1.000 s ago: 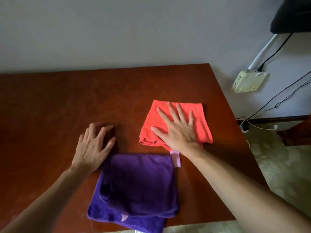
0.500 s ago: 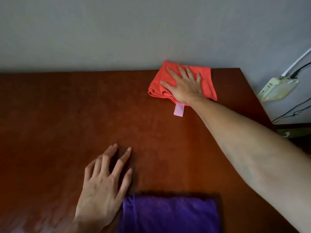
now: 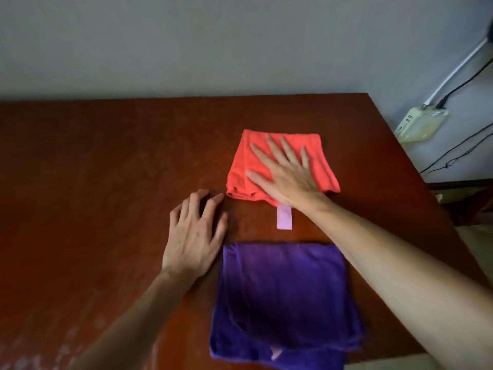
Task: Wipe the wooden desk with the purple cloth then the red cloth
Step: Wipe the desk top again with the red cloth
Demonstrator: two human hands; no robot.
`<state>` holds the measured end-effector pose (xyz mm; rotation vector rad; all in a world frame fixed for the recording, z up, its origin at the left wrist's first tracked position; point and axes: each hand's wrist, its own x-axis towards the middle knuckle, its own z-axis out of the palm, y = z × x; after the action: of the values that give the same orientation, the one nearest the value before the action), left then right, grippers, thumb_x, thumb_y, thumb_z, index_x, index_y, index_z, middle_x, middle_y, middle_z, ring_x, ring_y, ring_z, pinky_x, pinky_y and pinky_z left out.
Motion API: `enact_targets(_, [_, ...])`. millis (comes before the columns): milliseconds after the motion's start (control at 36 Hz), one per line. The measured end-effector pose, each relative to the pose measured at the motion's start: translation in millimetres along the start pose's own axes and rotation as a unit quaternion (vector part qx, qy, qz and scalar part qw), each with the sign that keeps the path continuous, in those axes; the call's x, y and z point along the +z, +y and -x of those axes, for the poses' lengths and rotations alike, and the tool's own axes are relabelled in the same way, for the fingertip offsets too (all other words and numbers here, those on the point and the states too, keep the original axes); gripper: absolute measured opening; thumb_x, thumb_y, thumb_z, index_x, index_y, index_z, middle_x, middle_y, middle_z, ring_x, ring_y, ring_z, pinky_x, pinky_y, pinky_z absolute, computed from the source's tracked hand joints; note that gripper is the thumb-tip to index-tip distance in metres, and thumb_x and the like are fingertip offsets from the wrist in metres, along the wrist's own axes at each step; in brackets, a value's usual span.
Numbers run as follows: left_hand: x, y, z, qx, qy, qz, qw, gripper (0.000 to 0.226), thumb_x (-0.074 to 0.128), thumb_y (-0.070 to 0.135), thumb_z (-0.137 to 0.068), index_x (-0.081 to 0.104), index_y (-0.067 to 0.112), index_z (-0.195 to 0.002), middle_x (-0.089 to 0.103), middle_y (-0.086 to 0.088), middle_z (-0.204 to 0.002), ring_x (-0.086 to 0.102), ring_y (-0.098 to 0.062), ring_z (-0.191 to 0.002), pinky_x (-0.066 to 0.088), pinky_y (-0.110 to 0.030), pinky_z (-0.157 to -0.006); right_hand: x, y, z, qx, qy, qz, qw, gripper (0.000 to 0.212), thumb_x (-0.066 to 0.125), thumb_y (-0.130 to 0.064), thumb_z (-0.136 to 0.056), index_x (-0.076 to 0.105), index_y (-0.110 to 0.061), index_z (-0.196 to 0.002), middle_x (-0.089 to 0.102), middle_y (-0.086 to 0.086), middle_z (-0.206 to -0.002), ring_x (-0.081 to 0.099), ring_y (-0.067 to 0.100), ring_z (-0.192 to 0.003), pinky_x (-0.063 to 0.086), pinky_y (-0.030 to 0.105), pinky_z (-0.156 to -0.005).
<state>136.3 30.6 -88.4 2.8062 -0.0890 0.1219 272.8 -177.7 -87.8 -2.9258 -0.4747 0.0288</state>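
Observation:
The folded red cloth (image 3: pixel 240 166) lies on the wooden desk (image 3: pixel 93 182), right of centre, with a pink tag (image 3: pixel 284 217) trailing from its near edge. My right hand (image 3: pixel 285 174) presses flat on it, fingers spread. The folded purple cloth (image 3: pixel 282 297) rests near the desk's front edge, just below the red one, with nothing touching it. My left hand (image 3: pixel 194 236) lies palm down on the bare wood, beside the purple cloth's upper left corner, fingers apart and holding nothing.
A grey wall runs along the desk's far edge. To the right, off the desk, a cream power strip (image 3: pixel 421 124) hangs on the wall with black cables (image 3: pixel 458 148) below it. The desk's right edge drops to the floor.
My right hand has dragged the red cloth from the desk's far edge back toward me, to the middle. My left hand has stayed on the wood next to the purple cloth.

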Motion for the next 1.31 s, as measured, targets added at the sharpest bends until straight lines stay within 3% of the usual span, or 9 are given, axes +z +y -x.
enact_targets(111, [-6, -3, 9, -0.005, 0.044, 0.028, 0.999, 0.044, 0.042, 0.043, -0.097, 0.052, 0.023, -0.135, 0.048, -0.002, -0.127, 0.052, -0.023, -0.113, 0.036, -0.04, -0.097, 7, -34, 58, -0.017, -0.007, 0.004, 1.0, 0.082, 0.007, -0.083, -0.082, 0.006, -0.054, -0.159, -0.003, -0.013, -0.173, -0.004, 0.021, -0.16, 0.0, 0.06, -0.125])
enact_targets(250, [-22, -27, 28, 0.024, 0.048, -0.022, 0.998, 0.046, 0.041, 0.047, -0.096, 0.053, 0.026, -0.136, 0.049, -0.002, -0.13, 0.053, -0.023, -0.114, 0.036, -0.04, -0.097, 6, -45, 69, -0.042, -0.034, 0.014, 0.998, 0.087, -0.002, -0.084, -0.077, -0.003, -0.054, -0.158, -0.012, -0.012, -0.172, -0.011, 0.021, -0.159, -0.004, 0.06, -0.125])
enact_targets(361, [-38, -74, 33, -0.019, 0.044, -0.054, 0.997, 0.051, 0.035, 0.048, -0.096, 0.053, 0.025, -0.138, 0.047, -0.007, -0.132, 0.052, -0.03, -0.115, 0.039, -0.047, -0.095, 9, -48, 57, -0.045, -0.032, 0.026, 0.998, 0.079, 0.01, -0.085, -0.086, -0.002, -0.055, -0.158, -0.011, -0.012, -0.172, -0.01, 0.021, -0.159, -0.003, 0.06, -0.125])
enact_targets(444, [-46, -109, 26, -0.033, 0.0, -0.081, 0.996, 0.057, 0.027, 0.055, -0.097, 0.046, 0.031, -0.144, 0.041, -0.007, -0.139, 0.048, -0.03, -0.122, 0.037, -0.05, -0.102, 10, -53, 37, -0.043, -0.028, 0.02, 0.998, 0.073, 0.023, -0.08, -0.093, 0.002, -0.056, -0.158, -0.009, -0.012, -0.172, -0.009, 0.02, -0.159, -0.003, 0.059, -0.125])
enact_targets(583, [-51, -135, 5, -0.049, -0.03, -0.046, 0.997, 0.056, 0.021, 0.059, -0.098, 0.036, 0.042, -0.149, 0.033, -0.002, -0.149, 0.038, -0.026, -0.136, 0.027, -0.05, -0.114, 13, -57, -15, -0.045, 0.001, 0.004, 0.999, 0.071, 0.026, -0.08, -0.093, 0.008, -0.056, -0.158, -0.003, -0.012, -0.173, -0.004, 0.019, -0.16, -0.001, 0.058, -0.125])
enact_targets(722, [-48, -143, 3, -0.037, -0.046, -0.034, 0.998, 0.053, 0.018, 0.058, -0.1, 0.027, 0.047, -0.152, 0.026, -0.001, -0.156, 0.022, -0.02, -0.149, 0.015, -0.043, -0.12, 11, -57, -83, -0.034, 0.001, 0.003, 0.999, 0.07, 0.026, -0.08, -0.094, 0.011, -0.055, -0.158, 0.0, -0.01, -0.173, -0.002, 0.019, -0.16, 0.001, 0.059, -0.125])
enact_targets(917, [-49, -142, -1, -0.022, -0.04, -0.039, 0.998, 0.05, 0.024, 0.049, -0.104, 0.029, 0.042, -0.153, 0.031, -0.004, -0.156, 0.013, -0.012, -0.153, 0.007, -0.033, -0.123, 8, -55, -182, -0.004, 0.001, 0.015, 1.0, 0.071, 0.025, -0.08, -0.094, 0.013, -0.054, -0.158, 0.005, -0.009, -0.173, 0.0, 0.02, -0.16, 0.003, 0.06, -0.125])
enact_targets(1306, [-43, -147, -3, 0.007, -0.041, -0.057, 0.998, 0.053, 0.016, 0.048, -0.105, 0.022, 0.038, -0.157, 0.029, -0.009, -0.16, 0.013, -0.018, -0.154, 0.016, -0.044, -0.123, 8, -74, -199, 0.041, -0.01, 0.016, 0.999, 0.07, 0.023, -0.079, -0.096, 0.009, -0.053, -0.159, 0.003, -0.008, -0.173, -0.002, 0.022, -0.16, 0.001, 0.061, -0.125])
